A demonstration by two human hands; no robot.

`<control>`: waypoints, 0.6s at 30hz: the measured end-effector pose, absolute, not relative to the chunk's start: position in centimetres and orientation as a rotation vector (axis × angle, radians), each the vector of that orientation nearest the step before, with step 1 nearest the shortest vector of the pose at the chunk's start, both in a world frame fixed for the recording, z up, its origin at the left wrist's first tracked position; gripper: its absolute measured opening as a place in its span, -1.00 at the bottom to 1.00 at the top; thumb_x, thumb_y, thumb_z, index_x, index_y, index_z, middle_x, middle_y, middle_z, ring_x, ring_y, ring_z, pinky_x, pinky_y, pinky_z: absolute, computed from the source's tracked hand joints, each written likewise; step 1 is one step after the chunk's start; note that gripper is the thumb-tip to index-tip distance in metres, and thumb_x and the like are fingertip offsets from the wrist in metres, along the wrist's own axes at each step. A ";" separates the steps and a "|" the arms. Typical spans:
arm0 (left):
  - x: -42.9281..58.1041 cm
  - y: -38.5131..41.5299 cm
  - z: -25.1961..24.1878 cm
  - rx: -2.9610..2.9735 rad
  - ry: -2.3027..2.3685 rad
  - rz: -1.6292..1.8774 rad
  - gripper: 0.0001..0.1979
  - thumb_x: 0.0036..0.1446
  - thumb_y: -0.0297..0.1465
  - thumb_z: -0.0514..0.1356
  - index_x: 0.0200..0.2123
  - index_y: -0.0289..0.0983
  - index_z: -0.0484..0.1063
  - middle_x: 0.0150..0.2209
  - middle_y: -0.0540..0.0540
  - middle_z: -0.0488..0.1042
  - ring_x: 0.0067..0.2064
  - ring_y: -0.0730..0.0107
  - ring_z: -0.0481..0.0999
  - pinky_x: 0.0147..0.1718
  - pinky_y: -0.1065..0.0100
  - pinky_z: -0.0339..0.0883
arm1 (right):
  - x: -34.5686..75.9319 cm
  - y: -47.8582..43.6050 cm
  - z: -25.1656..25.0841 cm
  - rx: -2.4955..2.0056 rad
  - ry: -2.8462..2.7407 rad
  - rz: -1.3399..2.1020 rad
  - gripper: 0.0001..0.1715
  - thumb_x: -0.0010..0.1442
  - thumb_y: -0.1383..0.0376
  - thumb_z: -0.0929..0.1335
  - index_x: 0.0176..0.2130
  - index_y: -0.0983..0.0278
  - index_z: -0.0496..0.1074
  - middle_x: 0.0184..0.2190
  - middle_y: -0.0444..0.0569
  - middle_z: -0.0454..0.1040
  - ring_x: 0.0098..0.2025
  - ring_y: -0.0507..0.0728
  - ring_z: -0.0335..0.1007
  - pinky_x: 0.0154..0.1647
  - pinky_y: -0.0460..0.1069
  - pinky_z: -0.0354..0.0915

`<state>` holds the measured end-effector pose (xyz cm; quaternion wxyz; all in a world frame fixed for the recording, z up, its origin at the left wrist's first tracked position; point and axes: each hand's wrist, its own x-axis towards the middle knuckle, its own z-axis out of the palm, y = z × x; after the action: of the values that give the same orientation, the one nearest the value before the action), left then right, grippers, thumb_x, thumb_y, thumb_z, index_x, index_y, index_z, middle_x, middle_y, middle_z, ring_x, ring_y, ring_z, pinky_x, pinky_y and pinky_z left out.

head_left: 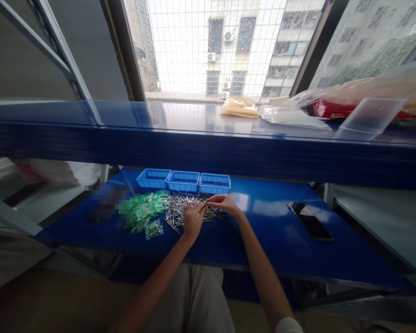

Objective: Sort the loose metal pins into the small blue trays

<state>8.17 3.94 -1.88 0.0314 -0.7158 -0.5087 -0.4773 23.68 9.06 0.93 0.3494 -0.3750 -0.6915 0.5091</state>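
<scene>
A loose heap of thin silvery metal pins lies on the blue table, shaped much like rivets. My left hand is over the heap with its fingers closed. From the right, my right hand reaches in, its thumb and fingers pinched. The fingertips of both hands meet above the pins; what they hold is too small and too covered to tell. Left of the heap is a pile of green-tinted plastic bags. One small clear bag of metal pieces lies in front of that pile.
Three blue trays stand in a row behind the heap: a left tray, a middle tray and a right tray with a few dark pieces. A phone lies at right. A blue shelf spans above, carrying plastic packages.
</scene>
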 end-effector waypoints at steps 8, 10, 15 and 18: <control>8.3 3.8 -1.9 -2.248 -1.511 -1.598 -0.66 0.11 -0.39 0.08 0.00 -0.21 0.29 -0.41 -0.04 0.47 -0.19 0.30 0.38 -0.16 0.22 0.24 | 24.0 9.2 0.8 -0.984 -1.828 1.334 -0.62 -0.07 0.06 0.38 -0.39 0.33 0.51 -0.52 -0.07 0.44 -0.56 -0.04 0.23 -0.60 -0.14 0.09; 8.3 3.8 -1.8 -2.258 -1.500 -1.580 -0.70 0.12 -0.40 0.06 -0.05 -0.21 0.34 -0.37 -0.06 0.47 -0.19 0.31 0.38 -0.18 0.23 0.25 | 24.0 9.1 0.9 -0.968 -1.749 1.302 -0.65 -0.06 0.08 0.38 -0.40 0.32 0.49 -0.52 -0.09 0.43 -0.54 -0.04 0.24 -0.58 -0.14 0.11; 8.4 3.8 -1.7 -2.263 -1.480 -1.559 -0.78 0.11 -0.38 0.07 -0.18 -0.25 0.43 -0.38 -0.09 0.42 -0.27 0.35 0.39 -0.27 0.28 0.31 | 23.8 8.9 1.1 -0.920 -1.666 1.293 -0.70 -0.08 0.11 0.40 -0.43 0.31 0.47 -0.53 -0.11 0.42 -0.53 -0.04 0.26 -0.56 -0.14 0.14; 8.5 3.9 -1.7 -2.264 -1.486 -1.561 -0.81 0.08 -0.34 0.10 -0.28 -0.27 0.45 -0.40 -0.09 0.41 -0.29 0.34 0.39 -0.29 0.28 0.31 | 23.5 8.8 1.1 -0.881 -1.682 1.340 -0.70 -0.08 0.11 0.40 -0.43 0.30 0.47 -0.52 -0.11 0.42 -0.52 -0.03 0.26 -0.55 -0.14 0.15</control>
<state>8.53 3.86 -1.73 0.0079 -0.7243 -0.4755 -0.4992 23.52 8.84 1.14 0.3973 -0.3480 -0.6641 0.5292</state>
